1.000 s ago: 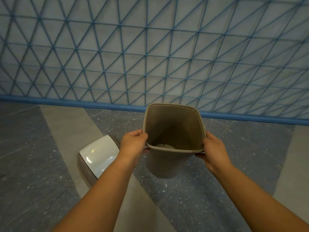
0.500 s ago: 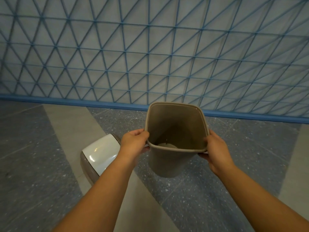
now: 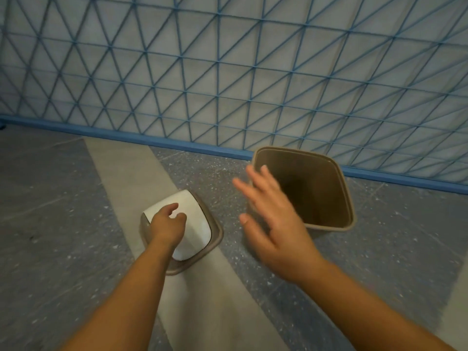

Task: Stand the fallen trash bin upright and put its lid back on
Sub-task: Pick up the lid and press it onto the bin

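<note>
Your left hand (image 3: pixel 168 225) sits curled on the near part of the lid (image 3: pixel 188 224), its grip not yet closed; whether the fingers touch is hard to tell. Your right hand (image 3: pixel 272 219) is open, empty and blurred, right of the lid. Take the lid by its brown rim, keeping it level. The bin (image 3: pixel 307 188) stands upright beyond, near the wall; its base is hidden
</note>
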